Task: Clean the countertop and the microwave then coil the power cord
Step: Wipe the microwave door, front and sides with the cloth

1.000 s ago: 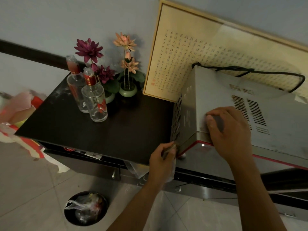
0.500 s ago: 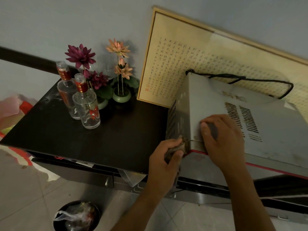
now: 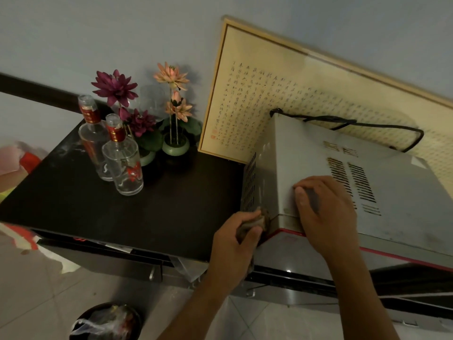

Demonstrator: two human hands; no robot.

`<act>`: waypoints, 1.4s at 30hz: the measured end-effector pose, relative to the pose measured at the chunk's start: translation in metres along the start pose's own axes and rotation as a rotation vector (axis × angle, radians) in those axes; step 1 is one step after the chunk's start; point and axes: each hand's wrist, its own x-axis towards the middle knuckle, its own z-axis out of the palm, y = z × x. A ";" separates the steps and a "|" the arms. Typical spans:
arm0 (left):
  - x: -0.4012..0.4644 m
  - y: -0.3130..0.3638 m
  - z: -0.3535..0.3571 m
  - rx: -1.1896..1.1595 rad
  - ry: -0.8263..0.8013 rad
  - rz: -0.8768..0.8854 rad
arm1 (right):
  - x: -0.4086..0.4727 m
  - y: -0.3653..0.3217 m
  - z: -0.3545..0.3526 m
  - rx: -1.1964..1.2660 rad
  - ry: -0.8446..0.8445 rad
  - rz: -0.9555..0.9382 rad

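Microwave (image 3: 306,168) sits on dark counter (image 3: 122,212), right side of view, silver housing w/ vent slots on top and on its left side panel, red trim along the front edge. I see it angled, near-left corner toward camera.

Left hand (image 3: 235,244): fingers curled round a brownish cloth (image 3: 259,220), pressing it against the near-left corner of the microwave, just below the side vent grid. Cloth mostly hidden by the fingers; some of it hangs below the hand.

Right hand (image 3: 326,214): lies palm-down on microwave top near the front edge, just left of the top vent slots. Fingers bent over something grey under them; can't tell what it is or whether the hand actually grips it.

Power cord (image 3: 355,123): black, lying loose along the back top edge of the microwave, in a long flat loop, not coiled.

Counter, left part: two clear glass bottles (image 3: 122,163) w/ red labels, close together, upright. Behind them, artificial lotus flowers (image 3: 144,106), purple and pink, in small green pots. Whitish smears on counter's far-left corner.

Framed calligraphy panel (image 3: 282,99) leans on wall behind microwave, bottom edge on the counter.

Floor: pale tiles; black bin (image 3: 105,322) w/ plastic liner bottom-left.
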 end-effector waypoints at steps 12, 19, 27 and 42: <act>0.052 0.013 -0.003 0.033 -0.066 -0.041 | 0.000 -0.001 0.001 0.010 0.015 0.025; 0.041 -0.022 0.003 0.053 0.012 -0.164 | 0.001 0.003 0.002 0.006 -0.013 0.044; 0.070 0.019 -0.001 0.037 -0.082 -0.038 | -0.001 0.001 0.000 -0.002 -0.008 -0.003; 0.098 0.028 0.012 0.044 -0.027 -0.022 | -0.001 0.000 0.000 0.023 -0.011 0.007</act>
